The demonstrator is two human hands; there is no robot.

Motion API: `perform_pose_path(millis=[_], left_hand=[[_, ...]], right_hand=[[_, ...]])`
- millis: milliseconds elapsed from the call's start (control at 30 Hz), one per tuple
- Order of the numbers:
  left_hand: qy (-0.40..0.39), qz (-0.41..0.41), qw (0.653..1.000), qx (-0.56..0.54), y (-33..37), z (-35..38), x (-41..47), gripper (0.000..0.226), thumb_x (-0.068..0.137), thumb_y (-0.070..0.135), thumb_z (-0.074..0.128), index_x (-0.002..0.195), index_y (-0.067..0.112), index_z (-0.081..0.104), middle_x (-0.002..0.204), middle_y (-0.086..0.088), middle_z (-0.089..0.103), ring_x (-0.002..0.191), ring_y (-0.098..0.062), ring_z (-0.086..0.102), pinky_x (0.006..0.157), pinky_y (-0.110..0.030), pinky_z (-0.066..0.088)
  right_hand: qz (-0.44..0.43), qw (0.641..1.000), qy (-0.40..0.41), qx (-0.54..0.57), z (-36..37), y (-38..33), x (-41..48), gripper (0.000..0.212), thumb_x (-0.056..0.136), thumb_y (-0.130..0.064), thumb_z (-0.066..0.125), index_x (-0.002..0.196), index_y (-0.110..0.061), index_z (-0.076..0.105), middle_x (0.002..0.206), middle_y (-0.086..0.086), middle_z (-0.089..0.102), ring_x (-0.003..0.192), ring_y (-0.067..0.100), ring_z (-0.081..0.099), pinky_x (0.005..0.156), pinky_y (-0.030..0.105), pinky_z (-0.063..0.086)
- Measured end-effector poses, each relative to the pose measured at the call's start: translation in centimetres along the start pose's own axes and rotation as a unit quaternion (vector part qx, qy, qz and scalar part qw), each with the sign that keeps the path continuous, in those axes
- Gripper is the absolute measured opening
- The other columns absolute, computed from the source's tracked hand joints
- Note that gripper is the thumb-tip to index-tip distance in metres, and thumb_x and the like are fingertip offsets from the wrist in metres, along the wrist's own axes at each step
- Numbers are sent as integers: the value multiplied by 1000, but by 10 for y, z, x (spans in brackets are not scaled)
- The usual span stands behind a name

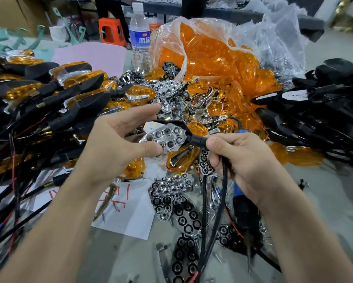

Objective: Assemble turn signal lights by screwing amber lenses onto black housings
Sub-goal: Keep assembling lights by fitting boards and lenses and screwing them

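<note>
My right hand (241, 160) grips the black stem of a turn signal housing (183, 128), whose black cable hangs down past my wrist. A chrome honeycomb reflector (167, 137) sits in the housing's open face. My left hand (118, 144) is beside it, thumb tip touching the reflector's lower left edge, the other fingers spread above it. No amber lens is on this housing. Loose amber lenses (181, 158) lie on the table just below, and many more fill a clear plastic bag (212, 56) behind.
Finished amber-and-black lights (69, 90) with wires are piled at the left. Bare black housings (314, 115) are heaped at the right. Chrome reflectors (171, 186) and a blue-handled electric screwdriver (243, 209) lie near me. A water bottle (139, 35) stands at the back.
</note>
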State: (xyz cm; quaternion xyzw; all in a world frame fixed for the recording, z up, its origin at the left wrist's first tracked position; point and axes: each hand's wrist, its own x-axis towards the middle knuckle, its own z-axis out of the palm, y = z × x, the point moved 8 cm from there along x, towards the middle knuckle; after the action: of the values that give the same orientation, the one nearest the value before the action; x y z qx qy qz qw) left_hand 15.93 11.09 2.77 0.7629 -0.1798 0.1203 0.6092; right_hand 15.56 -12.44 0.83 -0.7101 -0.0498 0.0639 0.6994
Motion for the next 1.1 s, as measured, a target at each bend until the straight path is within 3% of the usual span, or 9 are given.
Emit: perform_pose_path(millis=[133, 233, 400, 500, 567, 733, 867, 967, 1100], left_hand=[[-4, 5, 997, 76, 9, 3, -2, 64, 60, 22, 98, 115, 46, 76, 127, 26, 70, 129, 3, 58, 96, -28, 53], [32, 27, 992, 119, 16, 3, -4, 56, 66, 9, 95, 111, 39, 78, 123, 24, 72, 125, 4, 61, 97, -22, 56], [96, 62, 977, 181, 28, 11, -9, 59, 73, 3, 88, 106, 51, 76, 128, 44, 59, 125, 10, 58, 106, -14, 45], [112, 54, 984, 125, 24, 7, -8, 50, 76, 2, 89, 94, 47, 80, 124, 32, 68, 121, 3, 64, 100, -18, 51], [115, 46, 988, 88, 22, 5, -7, 41, 78, 0, 86, 94, 38, 82, 116, 19, 76, 114, -3, 70, 95, -26, 57], [169, -47, 984, -25, 7, -5, -5, 37, 99, 9, 65, 101, 43, 80, 104, 17, 79, 100, -2, 73, 86, -18, 56], [194, -165, 966, -41, -17, -10, -8, 37, 102, 8, 56, 116, 33, 78, 88, 22, 75, 67, -4, 65, 62, -24, 61], [145, -157, 973, 89, -14, -5, -9, 38, 93, 12, 60, 102, 43, 80, 76, 26, 73, 45, -4, 55, 45, -29, 54], [34, -139, 972, 188, -14, 20, -8, 33, 89, 15, 65, 99, 42, 80, 65, 15, 73, 38, -1, 44, 39, -13, 34]], right_hand=[[6, 1000, 2, 8, 0, 2, 1, 22, 100, -10, 63, 86, -2, 77, 55, 6, 58, 45, 14, 44, 40, 19, 36], [17, 1000, 1, 22, 0, 4, 1, 25, 99, -11, 63, 79, -3, 76, 54, 6, 58, 46, 14, 43, 41, 20, 37], [41, 998, 9, 40, -5, 9, 4, 31, 100, -14, 63, 74, 1, 70, 55, 7, 56, 43, 13, 40, 41, 21, 33], [37, 998, 36, 37, -9, 11, 6, 28, 99, -13, 65, 78, 4, 73, 55, 5, 57, 43, 12, 43, 41, 20, 35], [22, 998, 53, 18, -11, 9, 6, 27, 99, -12, 66, 75, -6, 77, 55, 5, 59, 43, 12, 45, 41, 20, 36], [4, 998, 62, -3, -12, 5, 4, 33, 98, -9, 68, 77, -29, 84, 57, 4, 62, 47, 13, 49, 45, 21, 41], [13, 997, 74, 12, -14, 4, 3, 25, 100, -10, 66, 80, -13, 80, 58, 5, 61, 45, 14, 47, 44, 22, 39], [22, 994, 102, 24, -17, 5, 3, 38, 101, -14, 64, 64, -12, 72, 58, 7, 59, 44, 14, 42, 42, 23, 35], [46, 994, 82, 62, -9, 8, 1, 43, 102, -17, 63, 59, -13, 70, 58, 7, 60, 44, 13, 45, 43, 20, 39]])
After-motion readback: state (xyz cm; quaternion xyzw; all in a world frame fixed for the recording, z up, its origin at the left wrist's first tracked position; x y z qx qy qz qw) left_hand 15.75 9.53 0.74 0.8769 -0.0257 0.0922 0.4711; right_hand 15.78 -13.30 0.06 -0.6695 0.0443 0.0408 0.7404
